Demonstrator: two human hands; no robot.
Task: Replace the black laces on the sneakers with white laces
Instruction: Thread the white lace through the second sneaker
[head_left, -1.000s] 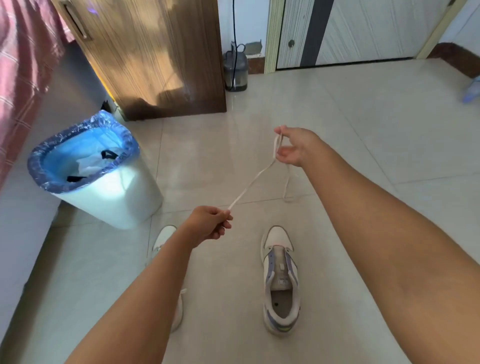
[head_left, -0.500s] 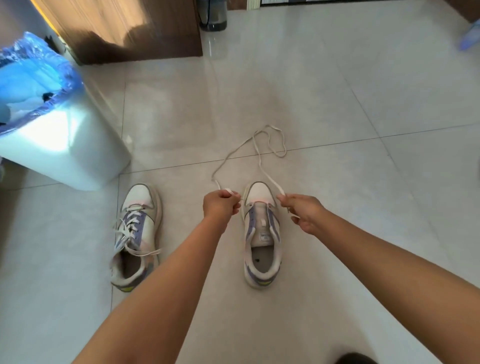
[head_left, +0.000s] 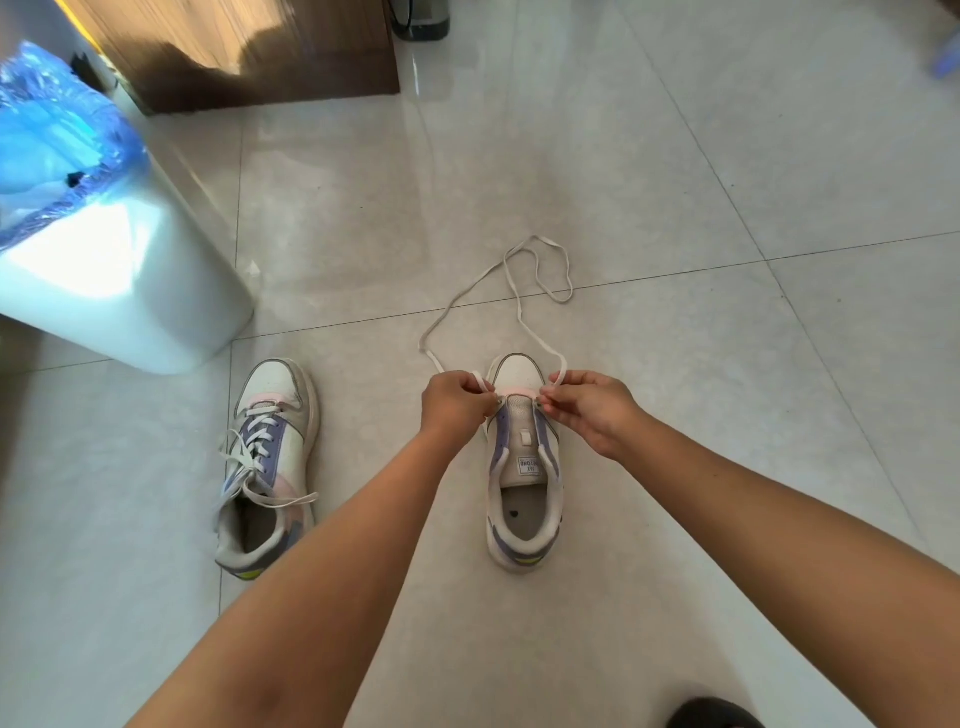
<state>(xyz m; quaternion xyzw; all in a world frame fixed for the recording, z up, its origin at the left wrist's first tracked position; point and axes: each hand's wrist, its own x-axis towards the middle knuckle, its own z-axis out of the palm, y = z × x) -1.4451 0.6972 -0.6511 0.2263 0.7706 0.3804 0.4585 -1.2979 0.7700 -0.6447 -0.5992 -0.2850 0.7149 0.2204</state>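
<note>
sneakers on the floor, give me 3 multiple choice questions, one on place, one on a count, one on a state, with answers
1. Where does the slack of the white lace lie?
A. on the tiled floor beyond the toe of the unlaced sneaker
B. inside the bin
C. across the laced sneaker

2. How many sneakers show laces threaded up the front?
A. none
B. one
C. two

3. What are the hands doing?
A. resting flat on the floor
B. lifting the sneaker by its heel
C. each pinching the lace at the front eyelets

Answers:
1 A: the lace loops over the floor ahead of the unlaced sneaker.
2 B: only the laced sneaker, the left one in the picture, has white crossings; the other's tongue is bare.
3 C: the left hand and right hand hold the lace either side of the toe end.
</note>
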